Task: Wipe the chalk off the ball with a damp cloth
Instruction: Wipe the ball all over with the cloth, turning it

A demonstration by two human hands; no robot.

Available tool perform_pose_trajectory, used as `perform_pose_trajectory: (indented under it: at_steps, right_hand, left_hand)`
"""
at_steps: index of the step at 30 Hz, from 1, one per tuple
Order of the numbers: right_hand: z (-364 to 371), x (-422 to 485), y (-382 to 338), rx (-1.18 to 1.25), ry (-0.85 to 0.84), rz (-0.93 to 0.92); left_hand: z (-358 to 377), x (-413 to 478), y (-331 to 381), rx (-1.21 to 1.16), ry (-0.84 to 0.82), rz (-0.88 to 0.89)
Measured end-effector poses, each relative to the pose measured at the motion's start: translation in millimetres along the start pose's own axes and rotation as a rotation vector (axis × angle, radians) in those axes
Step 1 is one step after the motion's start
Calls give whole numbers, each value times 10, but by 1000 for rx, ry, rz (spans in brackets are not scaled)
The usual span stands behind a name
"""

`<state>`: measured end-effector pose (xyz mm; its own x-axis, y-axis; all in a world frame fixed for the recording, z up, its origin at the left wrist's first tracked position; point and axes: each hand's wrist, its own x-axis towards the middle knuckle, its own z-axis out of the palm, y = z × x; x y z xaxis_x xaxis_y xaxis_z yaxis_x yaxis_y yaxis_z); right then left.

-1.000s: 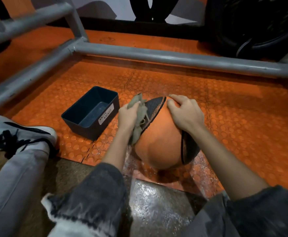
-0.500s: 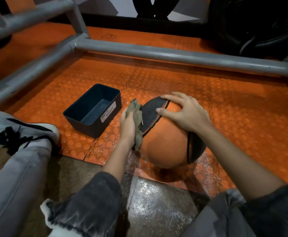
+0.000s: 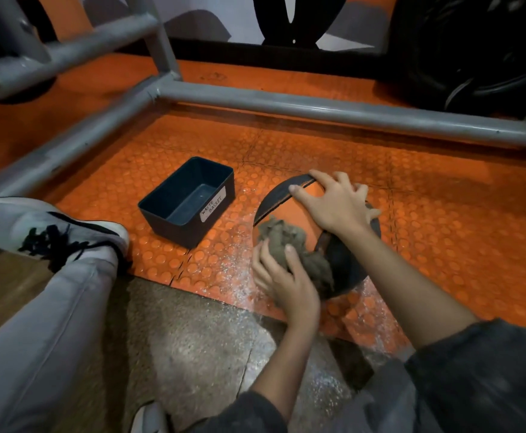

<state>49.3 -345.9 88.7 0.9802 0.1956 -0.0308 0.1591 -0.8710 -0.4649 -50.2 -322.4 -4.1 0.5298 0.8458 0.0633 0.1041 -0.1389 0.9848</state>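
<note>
While I watched the head view, the ball (image 3: pixel 302 209) sat on the orange mat (image 3: pixel 443 214), its orange band running near-left to far-right between 2 black panels. The right hand (image 3: pixel 338 203) lay spread flat on top. The left hand (image 3: pixel 283 278) gripped the cloth (image 3: pixel 290 240) against the ball's near side. The bin (image 3: pixel 161 214) beside it had a label (image 3: pixel 213 204) reading "WASTE BASKET".

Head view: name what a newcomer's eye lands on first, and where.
The orange-and-black ball sits on the orange studded floor mat at centre right, with the right hand spread over its top. The left hand grips a bunched grey cloth against the ball's near side. Left of the ball stands a dark bin labelled WASTE BASKET.
</note>
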Motion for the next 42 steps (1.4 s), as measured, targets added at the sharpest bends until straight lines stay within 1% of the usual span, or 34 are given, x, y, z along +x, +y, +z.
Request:
perform_pose_trajectory:
  at_steps: [2, 3, 6, 7, 9, 12, 14, 15, 17, 19, 24, 29, 31, 33, 35, 37, 42]
  right_hand:
    - [-122, -4, 49, -107, -60, -74]
    - [-209, 19, 77, -173, -66, -128]
    - [-407, 132, 176, -291, -88, -394]
    - [-445, 171, 202, -278, -122, -484]
    - [-461, 248, 224, -244, -216, -596]
    - [-384, 330, 206, -302, -325, -668]
    - [-286, 347, 219, -218, -320, -622]
    - [-234, 344, 240, -151, -285, -578]
    - [-152, 328, 276, -84, -208, -523]
    - [-104, 317, 299, -56, -167, -503]
    - [-88, 262, 228, -80, -149, -433]
    - [-23, 151, 60, -112, -88, -338]
    - [8, 103, 1, -111, -51, -273]
    - [47, 63, -50, -92, -9, -194]
    - [74, 27, -90, -65, 33, -112]
    - [74, -6, -93, -35, 59, -53]
    - [-15, 6, 10, 29, 40, -42]
  left_hand:
    - [-89, 150, 5, -79, -19, -78]
    - [-140, 252, -2, -128, -53, -102]
    - [-308, 663, 4, -293, -215, -140]
    - [-350, 795, 29, -308, -277, -137]
    - [-380, 1044, 72, -294, -391, -119]
    - [-276, 1301, 142, -256, -498, -125]
    - [-170, 1408, 159, -231, -511, -153]
    - [-127, 1436, 160, -220, -500, -167]
    - [-83, 1447, 140, -211, -443, -193]
    - [-82, 1391, 110, -233, -387, -188]
    - [-192, 1076, -3, -323, -236, -148]
    - [-250, 629, -42, -302, -19, -80]
    - [-220, 394, -19, -243, 28, -53]
    - [-175, 136, -10, -157, 29, -3]
    - [-130, -87, -22, -44, 26, 167]
    - [-82, -200, -50, -2, -2, 297]
    - [-91, 18, -7, 9, -52, 330]
